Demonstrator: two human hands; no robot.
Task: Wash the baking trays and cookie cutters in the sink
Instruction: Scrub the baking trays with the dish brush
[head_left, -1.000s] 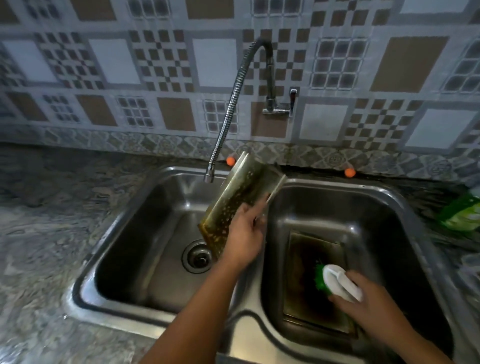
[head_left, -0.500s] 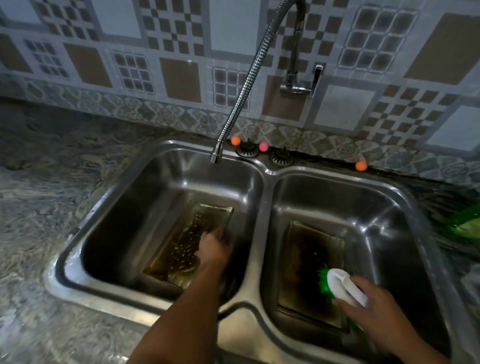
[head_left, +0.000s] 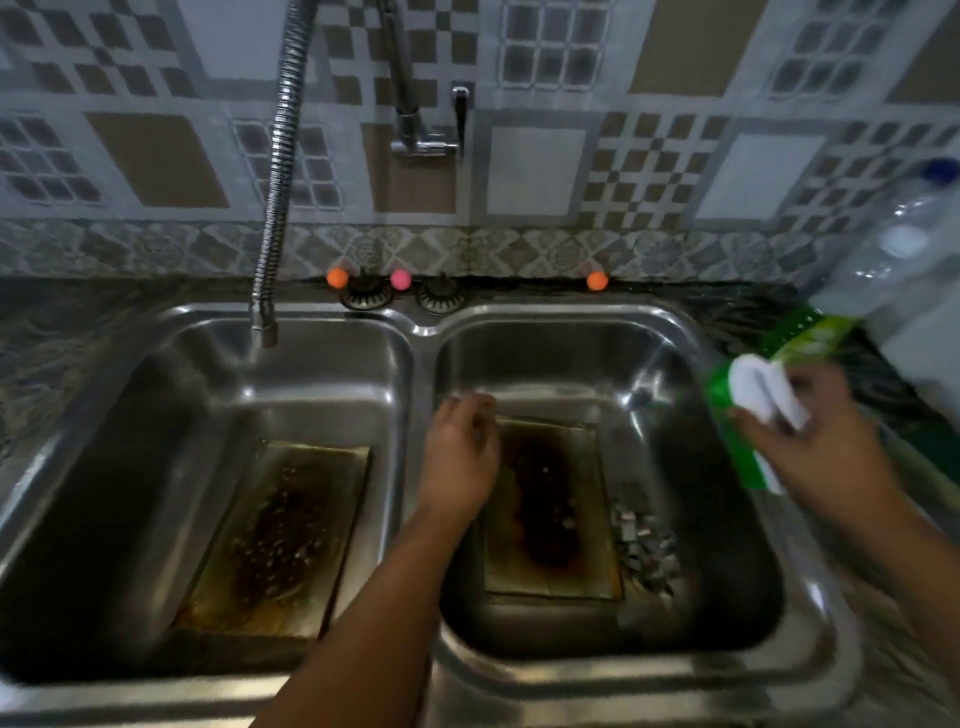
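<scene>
Two flat rectangular baking trays lie in the double steel sink, one on the floor of each basin. The left-basin tray is brown with a dark burnt patch; the right-basin tray is likewise blackened down its middle, with a heap of small metal pieces, too blurred to identify, just beside its right edge. The left hand hovers over the sink's divider and the right-basin tray's left edge, fingers loosely curled and empty, not touching the tray. The right hand, above the sink's right rim, grips a white-handled, green-bristled scrub brush. A ribbed flexible faucet hose hangs over the left basin. A green packet and a clear bottle stand right of the sink.
</scene>
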